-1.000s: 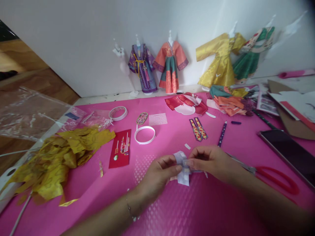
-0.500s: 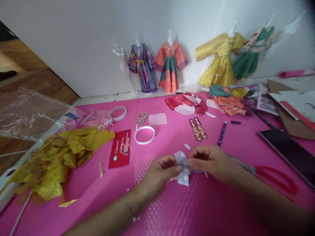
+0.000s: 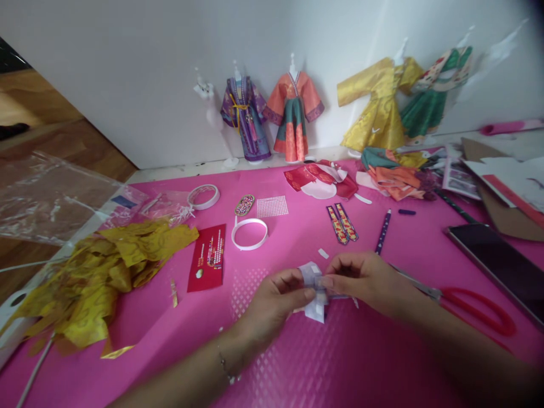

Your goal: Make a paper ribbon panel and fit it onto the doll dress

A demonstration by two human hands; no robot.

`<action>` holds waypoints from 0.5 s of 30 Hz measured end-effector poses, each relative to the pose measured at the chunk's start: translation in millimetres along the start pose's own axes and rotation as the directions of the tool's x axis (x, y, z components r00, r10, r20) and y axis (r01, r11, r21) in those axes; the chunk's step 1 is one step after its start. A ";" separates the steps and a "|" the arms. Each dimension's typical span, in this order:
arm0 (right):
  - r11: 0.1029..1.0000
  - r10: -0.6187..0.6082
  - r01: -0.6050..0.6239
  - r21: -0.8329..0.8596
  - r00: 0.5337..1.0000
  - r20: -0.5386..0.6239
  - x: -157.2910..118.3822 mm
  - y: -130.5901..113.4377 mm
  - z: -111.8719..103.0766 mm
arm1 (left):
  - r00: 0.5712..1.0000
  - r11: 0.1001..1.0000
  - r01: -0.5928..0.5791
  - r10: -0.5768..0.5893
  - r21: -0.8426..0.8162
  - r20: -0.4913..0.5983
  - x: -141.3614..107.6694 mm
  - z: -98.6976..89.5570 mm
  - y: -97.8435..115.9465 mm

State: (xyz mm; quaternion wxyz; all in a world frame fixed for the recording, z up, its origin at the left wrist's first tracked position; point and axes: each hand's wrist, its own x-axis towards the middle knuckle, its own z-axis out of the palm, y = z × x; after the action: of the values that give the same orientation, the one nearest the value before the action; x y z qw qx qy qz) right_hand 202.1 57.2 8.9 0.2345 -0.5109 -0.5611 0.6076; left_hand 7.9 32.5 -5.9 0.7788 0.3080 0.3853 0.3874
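Note:
Between my two hands is a small pale lavender piece of fabric or paper (image 3: 315, 310) with whitish tape-like patches on it. My left hand (image 3: 276, 296) pinches its left side between thumb and fingers. At its right side my right hand (image 3: 361, 279) has thumb and fingertips pressed together on the same piece; the exact grip is partly hidden. A small white strip (image 3: 323, 253) lies just beyond the hands. Close to my right hand are scissors with red handles (image 3: 478, 309), partly under the forearm, and a purple dotted pencil (image 3: 383, 231).
Dressed doll forms (image 3: 294, 116) stand along the white wall. Yellow fabric scraps (image 3: 106, 277), a red card (image 3: 207, 258), tape rolls (image 3: 250, 234), patterned strips (image 3: 341, 223), red pieces (image 3: 317, 178) and a phone (image 3: 501, 266) lie on the pink mat (image 3: 170, 368).
The lower end of the pale lavender piece has shifted slightly left and tilted, with a dark edge now showing at its right. My hands have hardly moved.

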 end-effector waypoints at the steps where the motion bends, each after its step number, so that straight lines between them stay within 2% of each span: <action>1: 1.000 -0.001 0.001 -0.009 1.000 -0.003 -0.1 -0.6 0.1 | 1.000 1.000 -0.003 0.003 0.000 0.004 0.1 -0.2 -0.2; 15: 1.000 -0.010 0.010 0.027 1.000 -0.002 -0.2 1.1 2.2 | 0.999 0.999 -0.039 0.039 -0.001 0.026 0.8 -1.4 -2.5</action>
State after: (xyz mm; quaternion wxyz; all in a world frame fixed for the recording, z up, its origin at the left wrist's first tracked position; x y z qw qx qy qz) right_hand 200.6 55.7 7.6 0.2449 -0.5052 -0.5552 0.6136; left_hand 7.9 32.2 -8.9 0.7762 0.3204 0.3687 0.3987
